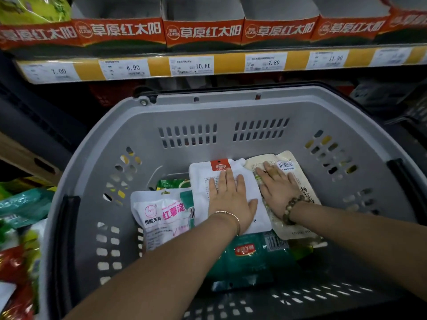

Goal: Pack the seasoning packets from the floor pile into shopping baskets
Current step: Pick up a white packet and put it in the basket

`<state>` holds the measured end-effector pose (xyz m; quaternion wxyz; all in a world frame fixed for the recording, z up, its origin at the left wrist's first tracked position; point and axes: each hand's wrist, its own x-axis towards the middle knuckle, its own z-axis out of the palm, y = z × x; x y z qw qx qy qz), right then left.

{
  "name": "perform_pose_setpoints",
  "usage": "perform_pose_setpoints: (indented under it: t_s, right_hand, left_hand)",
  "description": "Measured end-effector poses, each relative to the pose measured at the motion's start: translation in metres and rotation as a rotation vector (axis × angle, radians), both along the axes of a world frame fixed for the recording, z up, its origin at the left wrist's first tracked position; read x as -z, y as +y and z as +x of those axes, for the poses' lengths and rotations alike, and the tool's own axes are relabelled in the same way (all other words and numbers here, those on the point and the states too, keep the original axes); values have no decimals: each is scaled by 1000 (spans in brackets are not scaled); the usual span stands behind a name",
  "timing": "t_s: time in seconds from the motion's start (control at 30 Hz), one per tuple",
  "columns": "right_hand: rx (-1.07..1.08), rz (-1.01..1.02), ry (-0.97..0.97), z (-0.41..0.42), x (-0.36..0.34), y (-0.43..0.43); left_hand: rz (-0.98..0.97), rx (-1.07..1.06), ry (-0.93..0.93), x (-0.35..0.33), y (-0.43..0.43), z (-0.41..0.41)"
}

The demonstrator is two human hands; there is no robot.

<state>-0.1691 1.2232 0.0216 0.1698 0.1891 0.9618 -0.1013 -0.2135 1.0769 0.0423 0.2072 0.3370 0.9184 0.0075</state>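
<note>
A grey shopping basket (pixel 208 109) fills the view, with several packets lying in its bottom. My left hand (pixel 231 199) lies flat, fingers straight, pressing on a white packet with a red tab (pixel 203 181). Beside it, my right hand (pixel 277 188) presses flat on a beige packet with a barcode (pixel 288 161). To the left lies a white packet with pink lettering (pixel 159 215), and a green packet (pixel 245 255) sits under my forearms. Another green packet (pixel 171 183) peeks out behind the white ones.
A floor pile of green and red packets (pixel 18 227) lies left of the basket. Behind the basket runs a shelf edge with price tags (pixel 203 65), and orange display boxes (pixel 203 31) stand above it. A cardboard box (pixel 27 158) is at the left.
</note>
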Motion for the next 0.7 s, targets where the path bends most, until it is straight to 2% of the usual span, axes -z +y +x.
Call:
perform_pose_setpoints:
  t_s: [0.2, 0.4, 0.6, 0.7]
  right_hand:
    - [-7, -3, 38, 0, 16, 4]
    - [-53, -72, -124, -7, 12, 13]
    - [-138, 22, -296, -16, -11, 12]
    - [-152, 7, -319, -21, -26, 3]
  left_hand:
    - [-1, 4, 36, 5, 2, 2]
    - [-13, 1, 10, 3, 6, 1]
    - [-91, 45, -85, -14, 0, -5]
    - [-45, 23, -118, -28, -8, -7]
